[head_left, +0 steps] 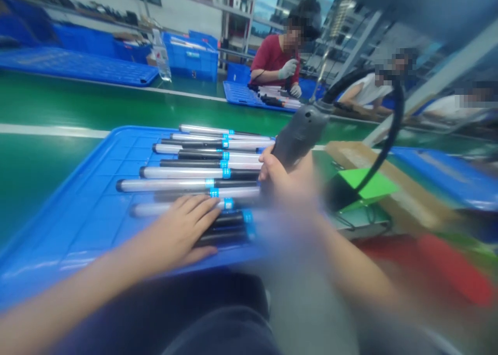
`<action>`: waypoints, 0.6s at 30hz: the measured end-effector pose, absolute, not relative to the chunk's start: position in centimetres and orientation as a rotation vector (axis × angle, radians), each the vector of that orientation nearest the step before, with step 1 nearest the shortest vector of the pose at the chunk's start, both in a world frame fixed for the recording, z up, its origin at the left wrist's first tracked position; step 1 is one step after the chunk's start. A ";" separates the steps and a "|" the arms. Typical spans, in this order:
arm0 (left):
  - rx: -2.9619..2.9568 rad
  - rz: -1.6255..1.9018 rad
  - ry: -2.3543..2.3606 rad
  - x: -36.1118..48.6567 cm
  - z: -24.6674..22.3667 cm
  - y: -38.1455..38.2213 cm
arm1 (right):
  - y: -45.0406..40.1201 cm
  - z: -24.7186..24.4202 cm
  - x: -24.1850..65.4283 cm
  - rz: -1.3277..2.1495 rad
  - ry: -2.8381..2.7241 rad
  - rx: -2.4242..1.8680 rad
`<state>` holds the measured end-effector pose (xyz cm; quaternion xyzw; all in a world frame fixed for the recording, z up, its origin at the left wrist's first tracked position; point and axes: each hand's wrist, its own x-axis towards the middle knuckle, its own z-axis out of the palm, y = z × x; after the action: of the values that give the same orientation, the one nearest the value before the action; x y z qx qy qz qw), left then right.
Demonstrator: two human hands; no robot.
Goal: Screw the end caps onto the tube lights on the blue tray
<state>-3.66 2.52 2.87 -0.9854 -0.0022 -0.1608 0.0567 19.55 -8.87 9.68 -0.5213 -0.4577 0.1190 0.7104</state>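
Fingers of our left hand (177, 230) lie flat and slightly apart, pressing on the slim silver-and-black tubes with cyan bands (198, 172), which sit side by side in a blue plastic tray (78, 210). Those fingertips touch the lower tubes near the tray's front edge. Fingers of our right hand (286, 181) curl closed around a grey plastic electric screwdriver (299, 135), though the blur across that hand hides part of the grip. The screwdriver is tilted above the right ends of the tubes, and our right hand just touches those ends. A black rubber cable (397, 116) arches from the screwdriver to the right of the blue plastic tray, above a bright green foot pedal (373, 184) and a brown cardboard sheet (389, 189). The blue plastic tray rests on a green conveyor counter (46, 106). Beyond it, a co-worker in a red T-shirt (276, 59) works with white-gloved hands (288, 69) over a second blue tray of tubes (249, 97). Farther right of that co-worker sit two people in white tops (361, 90). Past the blue plastic tray's far edge stand a clear plastic bottle (161, 54) and stacked blue plastic crates (190, 57).
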 end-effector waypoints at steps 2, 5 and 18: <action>-3.009 -0.469 -0.025 -3.8 2.8 2.8 | -8.9 9.5 19.6 0.280 -1.023 -1.124; -3.015 -0.450 -0.016 -4.0 2.7 3.0 | -8.6 9.3 19.5 0.277 -1.037 -1.084; -2.999 -0.544 0.031 -4.1 2.0 2.7 | -6.4 7.6 19.5 0.166 -1.067 -1.014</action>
<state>-4.14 2.71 1.99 -0.9828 0.0103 -0.1783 0.0466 19.50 -6.40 7.58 -0.4620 -0.4860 0.0757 0.7380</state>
